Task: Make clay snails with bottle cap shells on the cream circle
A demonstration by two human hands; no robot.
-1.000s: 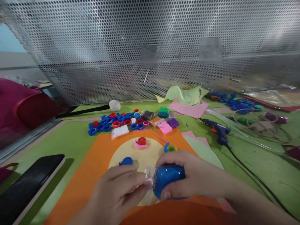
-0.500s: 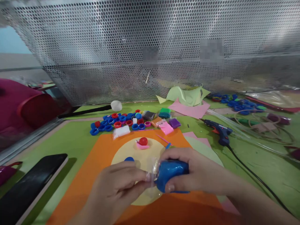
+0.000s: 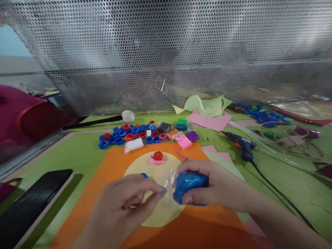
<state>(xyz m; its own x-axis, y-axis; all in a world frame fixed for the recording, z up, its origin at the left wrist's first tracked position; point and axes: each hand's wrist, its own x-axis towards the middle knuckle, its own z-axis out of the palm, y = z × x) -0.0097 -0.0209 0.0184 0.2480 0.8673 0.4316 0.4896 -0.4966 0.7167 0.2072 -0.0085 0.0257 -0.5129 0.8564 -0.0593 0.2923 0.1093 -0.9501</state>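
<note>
My right hand (image 3: 207, 186) is wrapped round a clear plastic packet of blue modelling clay (image 3: 190, 186), whose loose plastic end points left. My left hand (image 3: 127, 200) pinches a small bit of blue clay (image 3: 163, 190) between thumb and fingertip, just left of the packet's mouth. Both hands are above a pale yellow paper circle (image 3: 155, 218) on an orange sheet (image 3: 207, 228). On the circle, beyond my hands, sits a small snail shape (image 3: 157, 157) with a red ball on a pink body. A blue piece (image 3: 144, 175) shows partly behind my left hand.
Bottle-cap rings (image 3: 129, 133) and clay packets (image 3: 183, 140) lie at the back of the green table. A phone (image 3: 38, 204) is on the left. To the right lies a glue gun (image 3: 241, 143) with its cord. A perforated metal panel (image 3: 145, 41) stands behind.
My left hand has drawn a little to the left, away from the packet's mouth, with a bit of blue clay now showing at its fingertips. My right hand keeps its hold.
</note>
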